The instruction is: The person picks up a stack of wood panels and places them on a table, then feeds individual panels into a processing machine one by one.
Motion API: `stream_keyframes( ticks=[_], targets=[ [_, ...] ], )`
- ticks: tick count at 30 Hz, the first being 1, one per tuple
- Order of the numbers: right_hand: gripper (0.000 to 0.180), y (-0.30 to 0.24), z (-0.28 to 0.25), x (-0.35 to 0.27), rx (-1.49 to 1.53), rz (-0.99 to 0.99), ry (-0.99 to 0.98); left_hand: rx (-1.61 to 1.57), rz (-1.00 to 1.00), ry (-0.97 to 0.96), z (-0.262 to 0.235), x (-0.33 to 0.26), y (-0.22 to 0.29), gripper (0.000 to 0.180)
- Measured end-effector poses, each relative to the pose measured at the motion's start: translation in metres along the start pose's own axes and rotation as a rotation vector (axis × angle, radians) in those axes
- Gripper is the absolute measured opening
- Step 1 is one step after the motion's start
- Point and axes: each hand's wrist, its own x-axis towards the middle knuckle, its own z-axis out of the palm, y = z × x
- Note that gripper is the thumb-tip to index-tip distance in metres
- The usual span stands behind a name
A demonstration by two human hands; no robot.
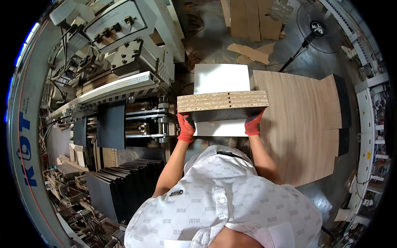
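The left hand [186,127], in a red and black glove, is closed around the left end of a stack of chipboard panels [223,101], fingers wrapped under its near edge. The right hand [253,123], gloved the same, grips the right end in the same way. Between them the stack is held level in front of the chest, its raw drilled edge turned up toward the camera and its white faces showing beyond and below that edge.

Just right of the stack lies a pile of wood-grain boards [297,124], broad and flat, its dark edges stepped on the far right. Just left of the stack stands a grey machine [136,62] with rails, clamps and a button panel. Below the machine, to the stack's lower left, dark panels [120,186] lean in a row. Beyond the stack, on the grey concrete floor [215,37], rest cardboard pieces [250,25]. Up and right of the stack stands a pedestal fan [318,28].
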Motion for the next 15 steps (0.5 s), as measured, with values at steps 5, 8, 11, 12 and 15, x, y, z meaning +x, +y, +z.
stream_keyframes(
  ticks=[5, 8, 11, 12, 15],
  targets=[
    [0.059, 0.019, -0.021, 0.036, -1.887, -1.149, 0.784, 0.099, 0.232, -0.021, 0.02, 0.021, 0.025, 0.06],
    [0.062, 0.028, -0.026, 0.048, -2.198, -1.462, 0.978, -0.058, 0.1, -0.09, 0.03, 0.02, 0.072, 0.075],
    [0.061, 0.017, -0.014, 0.03, -2.463, -1.315, 0.906, -0.106, 0.083, -0.082, 0.034, 0.019, 0.088, 0.075],
    [0.06, 0.015, -0.015, 0.03, -2.507, -1.282, 0.919, -0.077, 0.114, -0.059, 0.033, 0.02, 0.087, 0.072],
    [0.06, 0.007, -0.018, 0.033, -2.295, -1.402, 0.885, -0.071, 0.149, -0.098, 0.022, 0.026, 0.083, 0.069]
  ],
)
